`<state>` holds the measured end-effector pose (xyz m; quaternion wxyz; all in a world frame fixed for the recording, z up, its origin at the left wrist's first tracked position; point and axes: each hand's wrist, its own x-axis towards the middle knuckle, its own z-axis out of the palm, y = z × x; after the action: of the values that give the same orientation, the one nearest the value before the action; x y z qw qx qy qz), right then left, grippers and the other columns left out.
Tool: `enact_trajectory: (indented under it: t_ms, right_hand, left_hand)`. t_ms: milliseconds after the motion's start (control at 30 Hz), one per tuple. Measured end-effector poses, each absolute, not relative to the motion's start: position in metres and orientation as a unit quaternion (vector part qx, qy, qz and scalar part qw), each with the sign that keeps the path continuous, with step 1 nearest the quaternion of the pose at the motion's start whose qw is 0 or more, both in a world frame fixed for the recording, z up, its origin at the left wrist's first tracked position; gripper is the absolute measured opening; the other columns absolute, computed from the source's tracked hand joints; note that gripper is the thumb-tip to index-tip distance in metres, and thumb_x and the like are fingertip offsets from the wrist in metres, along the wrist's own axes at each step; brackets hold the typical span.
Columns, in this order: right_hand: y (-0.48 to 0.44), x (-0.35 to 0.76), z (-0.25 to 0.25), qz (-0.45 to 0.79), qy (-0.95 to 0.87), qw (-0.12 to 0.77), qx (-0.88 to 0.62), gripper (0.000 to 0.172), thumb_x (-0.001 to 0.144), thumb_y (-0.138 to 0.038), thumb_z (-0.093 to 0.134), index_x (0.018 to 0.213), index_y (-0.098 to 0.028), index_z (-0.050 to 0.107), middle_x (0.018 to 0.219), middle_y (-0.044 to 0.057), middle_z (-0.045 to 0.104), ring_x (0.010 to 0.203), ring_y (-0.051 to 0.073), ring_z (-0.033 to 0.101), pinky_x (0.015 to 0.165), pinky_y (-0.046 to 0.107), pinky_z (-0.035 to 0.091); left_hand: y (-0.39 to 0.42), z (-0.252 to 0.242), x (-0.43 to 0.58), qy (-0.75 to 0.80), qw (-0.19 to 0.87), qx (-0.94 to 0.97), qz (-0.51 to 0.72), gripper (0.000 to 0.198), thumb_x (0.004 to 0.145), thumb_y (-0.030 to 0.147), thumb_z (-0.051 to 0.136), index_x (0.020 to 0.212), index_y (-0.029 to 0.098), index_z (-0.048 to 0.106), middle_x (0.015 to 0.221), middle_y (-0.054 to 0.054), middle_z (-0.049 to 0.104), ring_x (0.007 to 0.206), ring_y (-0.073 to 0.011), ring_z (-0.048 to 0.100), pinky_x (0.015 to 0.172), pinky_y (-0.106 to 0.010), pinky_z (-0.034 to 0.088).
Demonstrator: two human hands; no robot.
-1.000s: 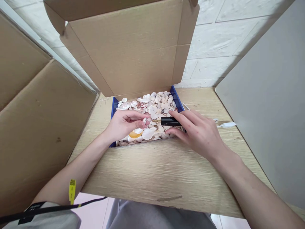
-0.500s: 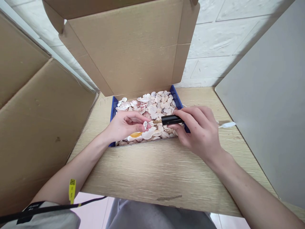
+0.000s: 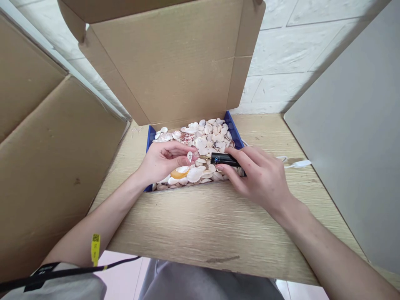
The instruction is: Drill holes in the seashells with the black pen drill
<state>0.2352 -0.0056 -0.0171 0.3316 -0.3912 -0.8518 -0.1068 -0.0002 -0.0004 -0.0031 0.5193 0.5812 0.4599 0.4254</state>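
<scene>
Step looks like putting the thin bit (image 3: 196,156) of a black rotary tool (image 3: 223,158) to a small white shell (image 3: 189,156), over the shell-filled box (image 3: 235,129) on the bench (image 3: 187,225); contact too fine to tell. Left hand (image 3: 161,161) grip: pinched nearly closed on that shell. Right hand (image 3: 262,171) grip: part-open, curled round the tool body. Next move calls for steady, in-line pressure.

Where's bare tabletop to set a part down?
Widest: table between shell box and near edge. Smaller: beyond the right hand, between box and grey panel; white cable lies nearby. Crowded: the box, full of shells, with left hand and black tool over it.
</scene>
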Motion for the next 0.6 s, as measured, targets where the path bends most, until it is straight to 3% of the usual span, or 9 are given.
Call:
enact_trajectory:
  t_ms: [400,600]
  right_hand:
    - [-0.0065,0.2418,-0.0103,-0.192,-0.84,0.396,-0.318,0.034,0.083,-0.023,0.061,0.116,-0.027,0.052,0.096,0.005,0.067,0.083,0.018,0.057,0.071,0.033,0.043]
    - [-0.0051,0.2386,-0.0123,-0.146,-0.851,0.361,-0.354,0.026,0.084,-0.03,0.059,0.107,-0.019,0.054,0.09,0.006,0.067,0.08,0.019,0.056,0.07,0.033,0.042]
  left_hand:
    - [-0.0009,-0.0006,-0.0005,0.462,0.577,0.572,0.356,0.02,0.065,0.02,0.078,0.084,0.017,0.072,0.076,-0.004,0.076,0.063,-0.0134,0.07,0.061,-0.022,0.057]
    - [-0.0008,-0.0001,0.0,0.465,0.565,0.57,0.374,0.018,0.064,0.02,0.078,0.081,0.017,0.073,0.071,-0.003,0.075,0.064,-0.0139,0.069,0.062,-0.023,0.057]
